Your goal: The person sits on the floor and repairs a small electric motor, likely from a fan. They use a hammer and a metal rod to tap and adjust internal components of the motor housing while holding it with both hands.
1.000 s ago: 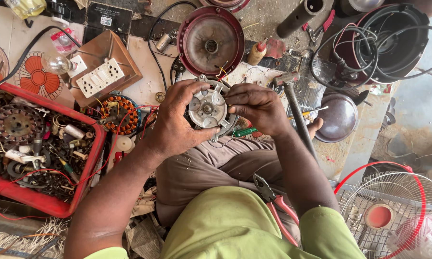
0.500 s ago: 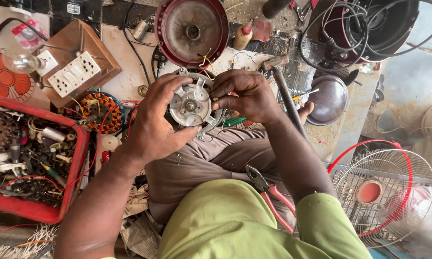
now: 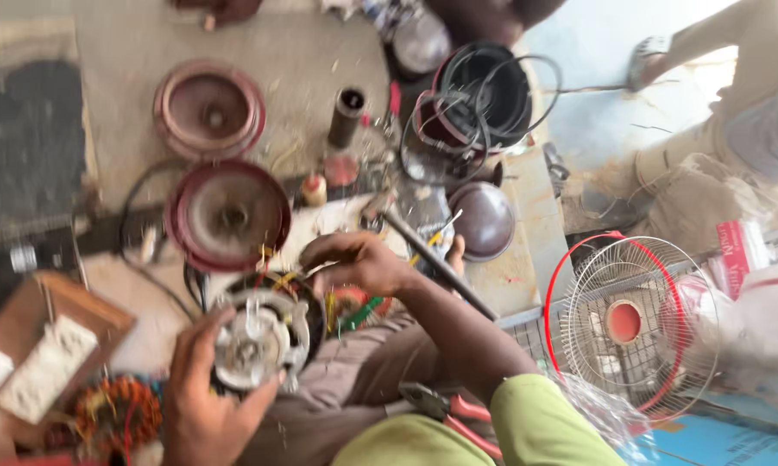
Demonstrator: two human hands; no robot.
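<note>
Left hand is gripping the round metal fan motor at lower left; right hand is pinching its yellow wires at centre — best keeping the motor steady, pulling gently.

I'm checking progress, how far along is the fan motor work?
Done: two maroon covers lie removed on the floor. In hand: the left hand holds the open motor, while the right hand pinches its wires. Left: the fan guard lies apart, unmounted.

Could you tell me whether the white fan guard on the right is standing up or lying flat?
Lying flat: the fan guard shows its full round face, red rim and hub to the downward-looking camera.
</note>
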